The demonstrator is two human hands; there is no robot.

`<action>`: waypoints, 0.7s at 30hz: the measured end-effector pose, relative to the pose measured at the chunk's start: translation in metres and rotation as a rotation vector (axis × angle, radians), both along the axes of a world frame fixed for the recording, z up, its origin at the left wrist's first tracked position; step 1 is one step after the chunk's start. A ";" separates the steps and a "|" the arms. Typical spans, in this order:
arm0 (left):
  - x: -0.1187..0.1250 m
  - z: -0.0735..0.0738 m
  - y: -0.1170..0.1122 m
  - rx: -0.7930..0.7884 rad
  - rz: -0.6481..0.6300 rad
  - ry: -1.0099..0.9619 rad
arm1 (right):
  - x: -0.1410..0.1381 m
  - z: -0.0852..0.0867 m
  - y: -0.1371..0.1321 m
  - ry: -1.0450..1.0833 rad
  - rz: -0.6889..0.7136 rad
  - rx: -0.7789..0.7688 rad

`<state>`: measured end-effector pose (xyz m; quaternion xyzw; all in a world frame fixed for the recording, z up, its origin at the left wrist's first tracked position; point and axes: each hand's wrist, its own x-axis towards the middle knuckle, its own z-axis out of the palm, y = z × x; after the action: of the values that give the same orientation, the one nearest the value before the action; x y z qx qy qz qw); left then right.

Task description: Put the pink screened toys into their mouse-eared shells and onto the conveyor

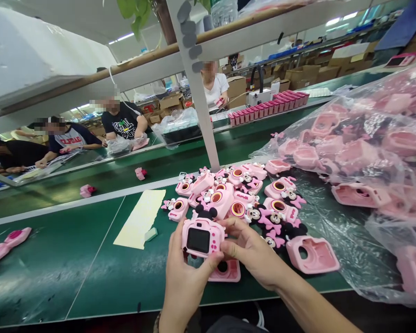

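Both my hands grip one pink toy camera (201, 237) with a dark screen facing me, just above the near edge of the green bench (90, 273). My left hand (184, 273) wraps its left and lower side, thumb against the bottom. My right hand (251, 252) pinches its right side. Under the camera lies a pink silicone case (227, 270). Behind it is a heap of pink cartoon-mouse camera cases (235, 196), and another empty pink case (312, 253) lies to the right.
A big clear plastic bag of pink cases (370, 152) fills the right side. A pale yellow sheet (140, 218) lies left of the heap. A white post (197, 92) rises behind. Loose pink parts (7, 245) sit far left. Several people work across the conveyor (125, 171).
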<state>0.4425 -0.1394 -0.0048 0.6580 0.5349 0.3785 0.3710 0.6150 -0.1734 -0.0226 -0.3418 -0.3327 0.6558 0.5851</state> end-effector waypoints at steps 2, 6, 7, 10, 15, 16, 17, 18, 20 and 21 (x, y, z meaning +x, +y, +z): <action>0.000 0.001 0.000 0.016 -0.020 -0.001 | 0.001 0.000 -0.001 0.022 -0.013 -0.005; 0.003 0.002 -0.001 0.042 -0.028 0.041 | 0.000 -0.001 -0.001 0.035 -0.029 0.011; 0.004 0.003 -0.002 0.046 -0.016 0.063 | 0.000 -0.002 0.000 0.034 -0.032 0.020; 0.007 0.006 -0.004 0.060 0.028 0.156 | -0.001 -0.005 0.000 0.032 -0.053 0.054; 0.007 0.015 -0.006 0.087 0.042 0.298 | -0.005 -0.004 0.000 0.022 -0.069 0.071; 0.007 0.017 -0.006 0.084 0.043 0.318 | -0.006 -0.004 0.000 0.017 -0.070 0.066; 0.006 0.018 -0.006 0.077 0.042 0.334 | -0.007 -0.004 0.000 0.013 -0.071 0.061; 0.005 0.020 -0.007 0.068 0.042 0.343 | -0.009 -0.004 0.000 0.009 -0.074 0.054; 0.002 0.023 -0.008 0.056 0.024 0.350 | -0.011 -0.004 0.000 -0.008 -0.089 0.040; 0.000 0.024 -0.008 0.053 0.005 0.351 | -0.012 -0.003 -0.001 -0.021 -0.095 0.033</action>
<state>0.4421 -0.1471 0.0188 0.7221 0.5830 0.2728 0.2535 0.6029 -0.1742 -0.0259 -0.3544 -0.3332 0.6181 0.6176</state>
